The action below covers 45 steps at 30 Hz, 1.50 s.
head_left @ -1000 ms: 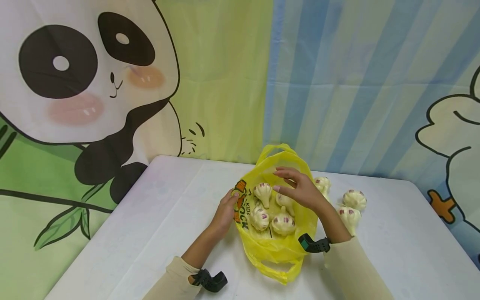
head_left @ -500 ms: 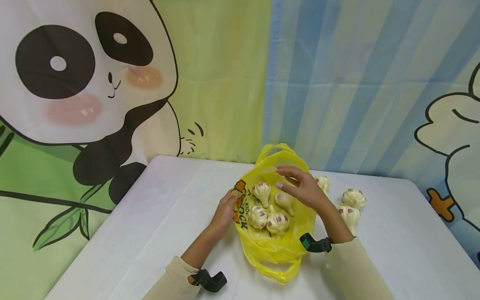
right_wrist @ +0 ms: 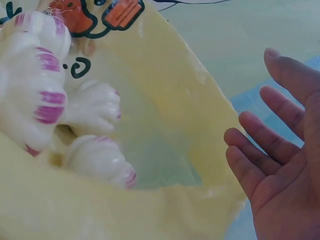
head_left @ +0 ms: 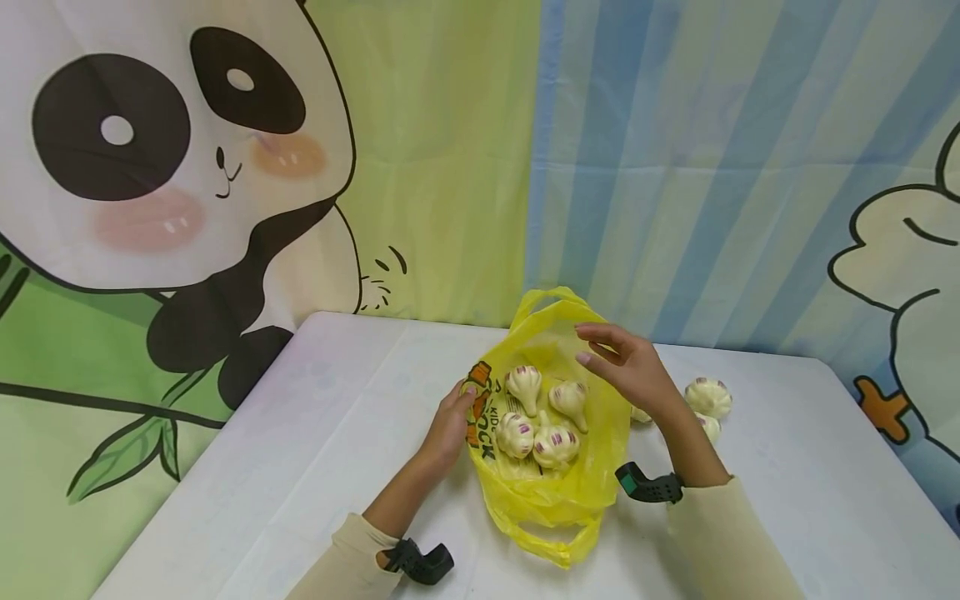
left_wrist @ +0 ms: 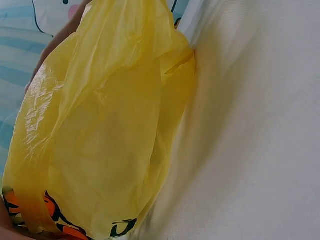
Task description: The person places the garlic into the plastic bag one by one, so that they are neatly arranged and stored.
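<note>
From my seat at the remote feed, I'm centred on the yellow bag point(head_left: 551, 500), lying on the white table point(head_left: 352, 400) with its mouth gaping toward the head camera. Four garlic bulbs sit inside: I see one high on the bag's left point(head_left: 523, 383), one leaning right of it point(head_left: 570, 400), and two purple-patched ones side by side lower down. At the bag's left edge the left hand point(head_left: 450, 425) grips the plastic, thumb over the rim beside the dark printed lettering point(head_left: 486, 429); its other fingers are mostly hidden behind the bag. Across on the bag's right side, the right hand point(head_left: 630, 367) is up above the rim — nothing in it, thumb apart from the fingers, and my right wrist view shows the palm bare and the fingers spread. Whether a fingertip brushes the plastic, I can't tell. Beyond that arm, right of the bag, lie more bulbs: one in plain sight point(head_left: 708, 397), another partly covered by the forearm, and a sliver of one just beside the bag point(head_left: 639, 414). One bag handle point(head_left: 558, 293) loops up at the far end, the other flops nearest the person — and behind the bag hangs a panda-printed cloth point(head_left: 435, 167).
</note>
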Tool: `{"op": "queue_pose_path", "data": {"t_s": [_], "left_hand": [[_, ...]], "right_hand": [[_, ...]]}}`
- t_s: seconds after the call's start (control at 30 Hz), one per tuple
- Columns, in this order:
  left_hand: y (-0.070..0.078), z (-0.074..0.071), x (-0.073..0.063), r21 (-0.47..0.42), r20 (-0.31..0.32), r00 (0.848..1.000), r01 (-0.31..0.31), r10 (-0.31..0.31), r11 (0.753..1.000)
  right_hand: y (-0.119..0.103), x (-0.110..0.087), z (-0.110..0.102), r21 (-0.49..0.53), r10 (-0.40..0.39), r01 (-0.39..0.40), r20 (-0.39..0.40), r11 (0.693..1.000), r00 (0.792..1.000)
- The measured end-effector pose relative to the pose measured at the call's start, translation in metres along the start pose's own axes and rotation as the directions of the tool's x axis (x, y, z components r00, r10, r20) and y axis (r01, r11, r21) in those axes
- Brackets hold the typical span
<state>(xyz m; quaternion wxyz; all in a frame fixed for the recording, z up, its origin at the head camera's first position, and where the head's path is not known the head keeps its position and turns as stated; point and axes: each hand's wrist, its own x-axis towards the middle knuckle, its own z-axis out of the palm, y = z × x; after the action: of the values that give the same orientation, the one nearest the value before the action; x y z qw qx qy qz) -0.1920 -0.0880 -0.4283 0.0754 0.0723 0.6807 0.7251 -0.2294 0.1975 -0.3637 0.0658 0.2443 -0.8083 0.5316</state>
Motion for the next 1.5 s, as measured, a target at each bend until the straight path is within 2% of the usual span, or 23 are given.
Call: {"op": "queue_pose_path", "data": {"t_s": [0.3,0.5,0.63,0.83,1.03,1.4,1.5], "left_hand": [[-0.003,-0.003,0.001,0.005,-0.005,1.000,0.012,-0.012,1.000],[-0.003,-0.002,0.001,0.003,-0.001,1.000,0.020,-0.020,1.000],[-0.003,-0.002,0.001,-0.002,0.007,1.000,0.017,-0.017,1.000],[-0.002,-0.002,0.001,-0.010,0.004,1.000,0.011,-0.010,1.000],[-0.003,-0.002,0.001,-0.011,0.011,1.000,0.009,-0.009,1.000],[-0.002,-0.001,0.002,0.009,0.003,1.000,0.028,-0.028,1.000],[-0.002,-0.001,0.002,0.001,0.007,1.000,0.020,-0.020,1.000]], "right_hand": [[0.005,-0.008,-0.014,0.074,-0.049,0.058,-0.122,0.996,0.991],[0.011,-0.019,-0.027,0.139,-0.028,0.066,-0.259,0.988,0.965],[0.017,-0.028,-0.034,0.168,-0.010,0.064,-0.308,0.984,0.951],[0.030,-0.036,-0.035,0.181,0.068,-0.002,-0.359,0.984,0.931],[0.042,-0.042,-0.032,0.226,0.133,-0.050,-0.367,0.973,0.921],[0.058,-0.051,-0.022,0.259,0.231,-0.131,-0.410,0.957,0.882],[0.061,-0.051,-0.020,0.226,0.258,-0.177,-0.407,0.958,0.876]]}}
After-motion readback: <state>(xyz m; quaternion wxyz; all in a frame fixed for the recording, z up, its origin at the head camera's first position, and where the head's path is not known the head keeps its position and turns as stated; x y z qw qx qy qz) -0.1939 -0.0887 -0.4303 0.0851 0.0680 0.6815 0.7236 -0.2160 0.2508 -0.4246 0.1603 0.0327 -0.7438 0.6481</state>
